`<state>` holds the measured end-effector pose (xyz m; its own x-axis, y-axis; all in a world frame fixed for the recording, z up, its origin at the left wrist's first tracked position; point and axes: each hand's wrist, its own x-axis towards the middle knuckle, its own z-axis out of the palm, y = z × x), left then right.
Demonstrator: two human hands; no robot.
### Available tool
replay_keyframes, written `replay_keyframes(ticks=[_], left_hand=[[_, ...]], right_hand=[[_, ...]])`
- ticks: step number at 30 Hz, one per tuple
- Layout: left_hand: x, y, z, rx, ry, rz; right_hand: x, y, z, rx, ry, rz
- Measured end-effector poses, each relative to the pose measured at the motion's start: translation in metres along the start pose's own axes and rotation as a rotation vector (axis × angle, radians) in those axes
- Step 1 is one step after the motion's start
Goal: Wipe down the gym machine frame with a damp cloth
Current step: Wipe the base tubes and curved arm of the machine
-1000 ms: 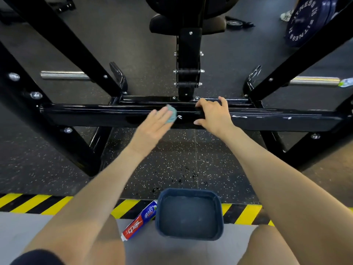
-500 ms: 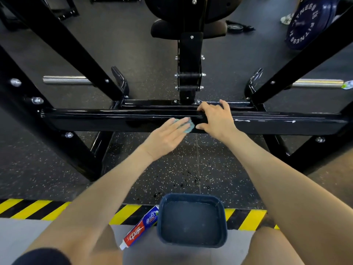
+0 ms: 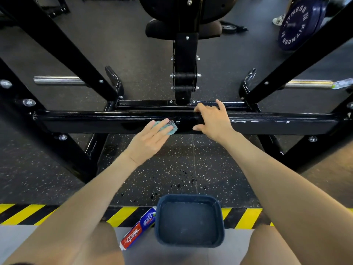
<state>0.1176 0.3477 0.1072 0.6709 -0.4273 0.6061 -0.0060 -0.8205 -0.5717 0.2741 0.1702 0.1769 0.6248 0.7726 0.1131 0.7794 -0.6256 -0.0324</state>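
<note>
Cloth (image 3: 172, 130) sits pinned to the crossbar (image 3: 95, 121) front under your left hand (image 3: 150, 142), fingers straight to spread pressure, while your right hand (image 3: 214, 121) curls over its top, probably bracing you.

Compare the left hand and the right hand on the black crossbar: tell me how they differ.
The left hand has straight fingers pressing the teal cloth against the front face of the crossbar; the right hand curls over the crossbar's top, thumb in front. The left hand touches through cloth; the right hand is bare on metal. Both are on the same crossbar, near its middle.
</note>
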Motion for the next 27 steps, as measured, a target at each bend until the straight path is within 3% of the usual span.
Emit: replay_keyframes(ticks=[3, 8, 11, 13, 18, 22, 27], left_hand=[[0.015, 0.019, 0.004, -0.002, -0.079, 0.006], [-0.002, 0.007, -0.007, 0.051, -0.023, -0.079], [0.020, 0.026, -0.010, 0.074, -0.081, -0.125], [0.034, 0.037, -0.005, -0.006, -0.089, -0.113], [0.006, 0.012, -0.012, 0.103, -0.110, -0.078], [0.029, 0.040, -0.004, 0.044, -0.179, -0.028], [-0.004, 0.016, -0.025, 0.124, -0.255, -0.182]], right_hand=[[-0.002, -0.002, -0.001, -0.002, 0.001, 0.003], [-0.001, 0.000, 0.001, 0.010, -0.002, 0.013], [0.000, -0.003, 0.000, -0.008, -0.007, 0.012], [-0.001, -0.004, -0.001, -0.015, 0.005, 0.018], [-0.001, -0.004, -0.001, -0.019, 0.002, 0.024], [-0.002, -0.006, -0.003, -0.025, 0.000, 0.026], [-0.001, -0.003, -0.001, -0.001, 0.008, 0.018]])
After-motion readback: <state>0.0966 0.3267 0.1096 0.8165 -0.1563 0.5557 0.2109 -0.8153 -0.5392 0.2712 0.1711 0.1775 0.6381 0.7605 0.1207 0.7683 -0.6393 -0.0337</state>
